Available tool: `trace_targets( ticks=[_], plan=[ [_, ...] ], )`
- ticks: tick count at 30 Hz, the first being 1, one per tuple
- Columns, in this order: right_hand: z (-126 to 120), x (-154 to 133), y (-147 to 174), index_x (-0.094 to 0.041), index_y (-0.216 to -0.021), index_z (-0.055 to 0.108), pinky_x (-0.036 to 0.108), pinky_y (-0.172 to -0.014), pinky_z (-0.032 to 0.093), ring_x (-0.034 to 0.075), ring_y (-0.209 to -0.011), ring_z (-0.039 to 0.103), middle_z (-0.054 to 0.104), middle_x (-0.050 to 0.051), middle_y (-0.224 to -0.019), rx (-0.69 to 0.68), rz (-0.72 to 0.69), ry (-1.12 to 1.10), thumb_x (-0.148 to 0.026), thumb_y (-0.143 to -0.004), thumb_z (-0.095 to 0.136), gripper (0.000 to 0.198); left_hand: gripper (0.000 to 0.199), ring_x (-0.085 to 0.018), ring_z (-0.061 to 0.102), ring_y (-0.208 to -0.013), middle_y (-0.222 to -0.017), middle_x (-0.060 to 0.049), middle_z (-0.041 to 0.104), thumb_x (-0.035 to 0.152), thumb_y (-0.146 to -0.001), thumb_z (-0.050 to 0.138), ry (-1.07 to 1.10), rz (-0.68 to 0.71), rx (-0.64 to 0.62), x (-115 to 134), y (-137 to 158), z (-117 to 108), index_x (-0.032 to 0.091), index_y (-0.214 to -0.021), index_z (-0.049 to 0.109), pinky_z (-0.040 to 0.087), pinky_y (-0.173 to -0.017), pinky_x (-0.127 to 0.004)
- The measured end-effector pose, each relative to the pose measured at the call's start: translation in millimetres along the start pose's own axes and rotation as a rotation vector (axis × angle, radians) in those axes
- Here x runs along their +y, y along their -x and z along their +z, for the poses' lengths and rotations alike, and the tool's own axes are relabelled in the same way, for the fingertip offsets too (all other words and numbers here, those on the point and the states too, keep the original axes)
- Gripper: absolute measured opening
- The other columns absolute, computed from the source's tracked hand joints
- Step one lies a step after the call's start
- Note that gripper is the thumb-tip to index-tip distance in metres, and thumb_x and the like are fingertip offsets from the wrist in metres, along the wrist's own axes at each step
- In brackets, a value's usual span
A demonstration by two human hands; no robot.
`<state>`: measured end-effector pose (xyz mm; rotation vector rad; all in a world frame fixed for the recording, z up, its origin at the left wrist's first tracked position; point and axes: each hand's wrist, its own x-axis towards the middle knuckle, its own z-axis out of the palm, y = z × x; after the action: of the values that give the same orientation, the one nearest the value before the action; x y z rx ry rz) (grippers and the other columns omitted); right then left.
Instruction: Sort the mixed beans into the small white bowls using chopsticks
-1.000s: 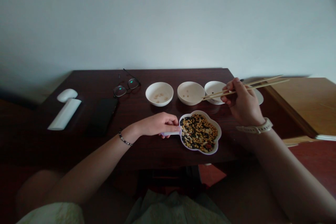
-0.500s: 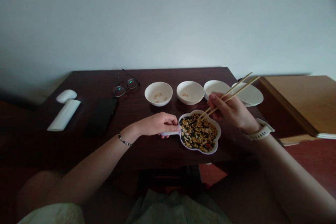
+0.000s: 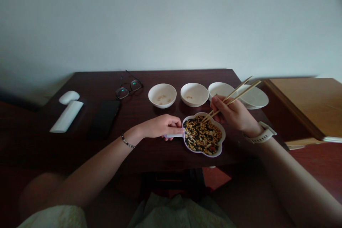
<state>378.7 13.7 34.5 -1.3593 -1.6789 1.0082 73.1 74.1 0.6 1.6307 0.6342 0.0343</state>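
Note:
My left hand (image 3: 167, 126) is closed round the short handle of a flower-shaped dish (image 3: 223, 133), white with a lilac edge. Mixed beans and nuts (image 3: 203, 137), black, yellow and pale, fill the dish. In my right hand (image 3: 228, 112) is a pair of wooden chopsticks (image 3: 242, 91), their tips down among the beans near the far side of the dish. Behind it stand white bowls: the left bowl (image 3: 162, 104) and the middle bowl (image 3: 194, 102) each hold a few pale pieces. A third bowl (image 3: 220, 87) is partly hidden by my right hand, with a small dark bit inside.
A wider white bowl (image 3: 256, 96) stands at the table's right end. Eyeglasses (image 3: 129, 89), a dark flat object (image 3: 104, 117), a white long case (image 3: 66, 117) and a white rounded object (image 3: 68, 97) lie on the left. A light wooden surface (image 3: 307, 103) adjoins on the right.
My right hand has shifted slightly left, and the chopsticks' upper ends have moved left and a little down. Their tips are still in the beans. My left hand keeps its grip.

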Motion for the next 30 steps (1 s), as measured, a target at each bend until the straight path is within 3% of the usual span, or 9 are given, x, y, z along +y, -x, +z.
trace_targets(
  ticks=[9,20,24,30],
  plan=[
    [-3,0,-3,-0.024,-0.080,0.059,0.027,-0.043,0.039,0.013,-0.045,0.052,0.062,0.000,-0.055,0.131,0.010,-0.113,-0.070,-0.107,0.055,0.054,0.041,-0.011,0.062,-0.059,-0.075,-0.001,0.071,0.057,-0.102,0.072,-0.003,0.000,-0.005,0,0,-1,0.017,-0.102,0.070,0.047,-0.054,-0.022],
    [-11,-4,-9,-0.024,-0.074,0.055,0.026,-0.039,0.029,0.010,-0.042,0.043,0.055,-0.001,-0.056,0.237,0.047,-0.354,-0.060,-0.109,0.059,0.051,0.039,-0.012,0.062,-0.059,-0.074,-0.001,0.071,0.055,-0.102,0.072,-0.002,0.012,-0.005,0,1,0,0.016,-0.101,0.069,0.048,-0.055,-0.022],
    [-13,-2,-9,-0.023,-0.078,0.057,0.026,-0.040,0.029,0.011,-0.042,0.044,0.056,-0.001,-0.054,0.200,0.055,-0.305,-0.059,-0.110,0.057,0.048,0.039,-0.012,0.063,-0.059,-0.075,-0.001,0.071,0.055,-0.102,0.072,-0.003,0.009,-0.001,0,1,0,0.016,-0.101,0.069,0.047,-0.055,-0.022],
    [-3,2,-7,-0.022,-0.082,0.058,0.024,-0.043,0.034,0.012,-0.046,0.050,0.058,-0.001,-0.054,-0.004,0.078,-0.117,-0.065,-0.111,0.050,0.053,0.038,-0.012,0.063,-0.060,-0.075,-0.001,0.071,0.055,-0.102,0.072,0.000,0.003,0.000,1,-1,1,0.017,-0.101,0.069,0.047,-0.055,-0.022]
  ],
)
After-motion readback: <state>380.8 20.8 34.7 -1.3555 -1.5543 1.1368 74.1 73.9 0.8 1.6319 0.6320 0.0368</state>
